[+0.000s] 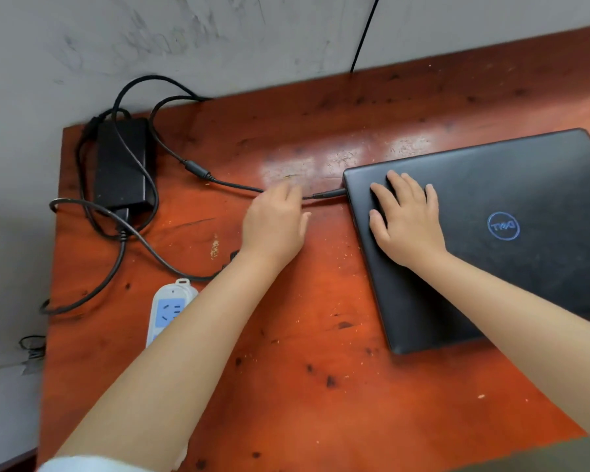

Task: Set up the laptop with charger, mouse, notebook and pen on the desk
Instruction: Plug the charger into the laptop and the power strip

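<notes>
One desk [321, 386], red-brown wood, scuffed, set against a grey wall [184, 35].

One laptop [525, 267], black, lid closed, lying flat on the desk's right half.

Two hands, as I see them from the head camera. Right hand [407, 223]: fingers straight and spread, palm pressed flat on the lid near its left corner. Left hand [275, 223]: lies over the thin cable just left of the laptop; I cannot tell whether its fingers pinch the cable or only rest on it.

One charger [121, 165], a black brick at the desk's far left, looped in its own leads.

One power strip [169, 308], white, at the left edge.

One plug [329, 194], seated at the laptop's left side.
</notes>
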`<state>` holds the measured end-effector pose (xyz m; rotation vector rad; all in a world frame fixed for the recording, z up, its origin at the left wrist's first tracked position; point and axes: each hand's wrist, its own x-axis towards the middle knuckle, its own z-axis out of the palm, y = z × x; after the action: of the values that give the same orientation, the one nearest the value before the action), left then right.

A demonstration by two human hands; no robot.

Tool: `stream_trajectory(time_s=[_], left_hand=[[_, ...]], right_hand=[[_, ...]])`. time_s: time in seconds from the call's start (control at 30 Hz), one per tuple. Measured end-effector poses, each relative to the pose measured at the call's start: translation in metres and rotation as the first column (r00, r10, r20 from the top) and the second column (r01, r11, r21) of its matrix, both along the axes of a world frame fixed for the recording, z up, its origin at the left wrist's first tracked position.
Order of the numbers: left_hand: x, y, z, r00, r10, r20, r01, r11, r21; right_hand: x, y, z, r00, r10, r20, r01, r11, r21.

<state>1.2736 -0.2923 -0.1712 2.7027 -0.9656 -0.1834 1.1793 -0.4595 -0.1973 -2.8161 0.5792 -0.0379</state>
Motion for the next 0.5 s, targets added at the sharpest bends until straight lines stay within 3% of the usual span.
stream_trajectory(time_s=[0.13,0.3,0.4,0.5], left_hand=[[-0.015,0.059,0.003,0.980,0.187,-0.074,-0.171,0.968,0.184],[-0.033,0.087,0.002,0.896,0.351,-0.271,-0.318,0.934,0.162],[-0.038,0.091,0.001,0.897,0.382,-0.224,-0.353,0.922,0.159],[-0.042,0.095,0.000,0.900,0.422,-0.111,-0.399,0.898,0.184]], right_hand=[[-0.001,0.001,0.003,0.999,0.011,0.032,-0.011,1.000,0.000],[-0.010,0.009,0.014,0.954,0.259,0.151,-0.255,0.966,-0.050],[-0.013,0.016,0.019,0.910,0.399,0.111,-0.386,0.914,-0.121],[-0.020,0.044,0.018,0.889,0.442,0.121,-0.438,0.897,-0.056]])
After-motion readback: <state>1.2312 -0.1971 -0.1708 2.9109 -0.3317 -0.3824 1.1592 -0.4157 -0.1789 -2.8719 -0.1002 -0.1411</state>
